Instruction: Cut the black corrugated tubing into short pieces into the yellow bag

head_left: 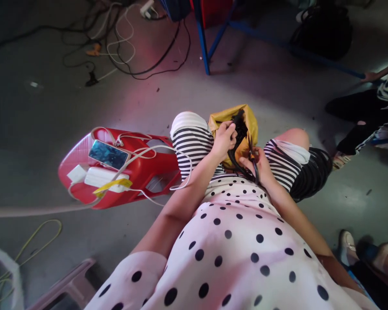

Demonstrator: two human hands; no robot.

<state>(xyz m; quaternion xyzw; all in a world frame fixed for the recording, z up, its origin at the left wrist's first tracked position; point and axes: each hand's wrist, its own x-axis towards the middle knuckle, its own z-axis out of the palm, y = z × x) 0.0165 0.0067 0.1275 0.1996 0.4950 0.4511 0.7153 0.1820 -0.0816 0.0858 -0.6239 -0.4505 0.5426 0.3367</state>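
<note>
A yellow bag (225,115) sits open between my knees, with black cables (241,129) inside it. At the bag's left side my left hand (224,138) is closed, its fingers curled around a black cable whose dark end sticks up past them. Lower down, at the bag's right edge, my right hand (259,165) grips a black cable that bends toward my lap. The thumb and fingers of that hand are pressed together around it. A coiled bundle of black cable (313,176) lies over my right thigh.
To my left, a red stool (142,172) bears a phone (109,155), a white power strip (105,178) and white cords. Loose cables (116,51) tangle on the floor ahead, near a blue metal frame (203,38). Another person's legs (358,112) are at the right.
</note>
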